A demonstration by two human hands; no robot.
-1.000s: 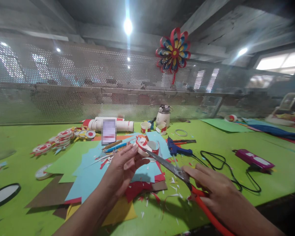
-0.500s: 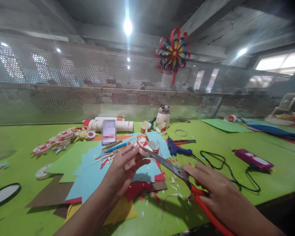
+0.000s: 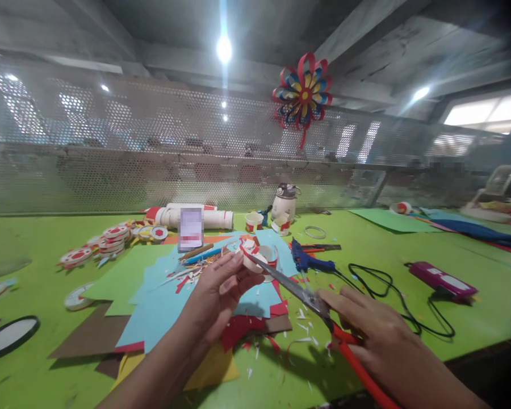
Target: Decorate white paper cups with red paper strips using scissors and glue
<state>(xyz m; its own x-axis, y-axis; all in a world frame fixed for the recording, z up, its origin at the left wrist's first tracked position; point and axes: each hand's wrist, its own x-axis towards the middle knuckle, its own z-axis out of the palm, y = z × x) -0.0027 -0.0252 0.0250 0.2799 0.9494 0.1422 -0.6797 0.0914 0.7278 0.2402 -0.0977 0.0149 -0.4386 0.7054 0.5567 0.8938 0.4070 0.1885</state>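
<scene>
Head view: left hand (image 3: 218, 284) pinches a red-white paper piece (image 3: 248, 262), right hand (image 3: 381, 324) grips scissors (image 3: 312, 301); phone screen (image 3: 191, 228) blurred, unreadable.

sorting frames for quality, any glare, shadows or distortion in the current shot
Head view: the ceiling light glares with a vertical streak, and the window at far right looks washed out; head view: a soft shadow falls on the green table below the scissors; head view: the phone is partly pixelated.
</scene>
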